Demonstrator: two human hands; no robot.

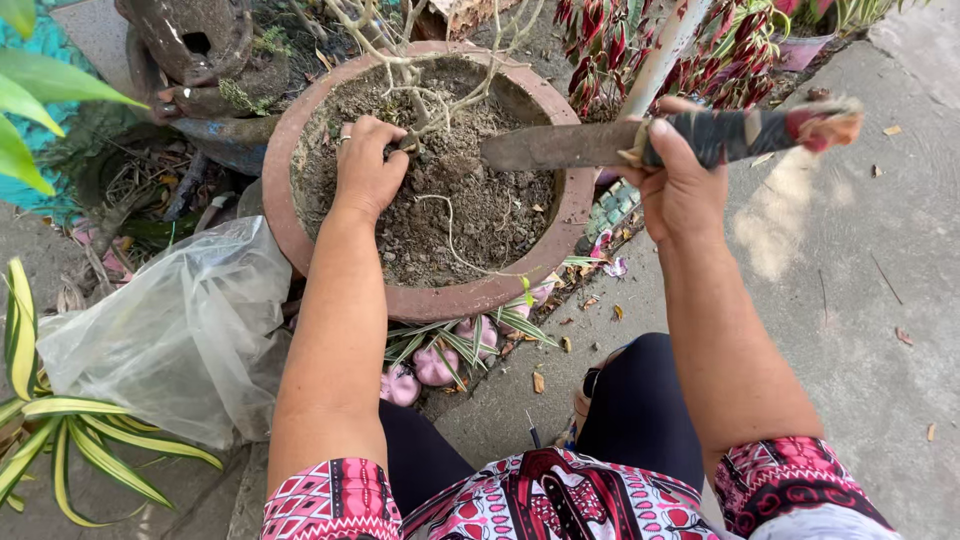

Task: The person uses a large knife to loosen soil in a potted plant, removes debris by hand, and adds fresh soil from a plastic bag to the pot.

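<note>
Outdoors, bright daylight across a grey concrete floor (860,330), and a pale sunlit patch (775,225) glowing on it to the right. Dry leaves (545,375) lie scattered over the concrete. Over on the left, a crumpled clear plastic bag (175,335) sits on the ground, with yellow-striped green leaves (60,440) just beside it. Up top, red-leaved plants (620,45) crowd round a grey pole (665,45), and an old dark pot (195,40) sits among dead twigs.
</note>
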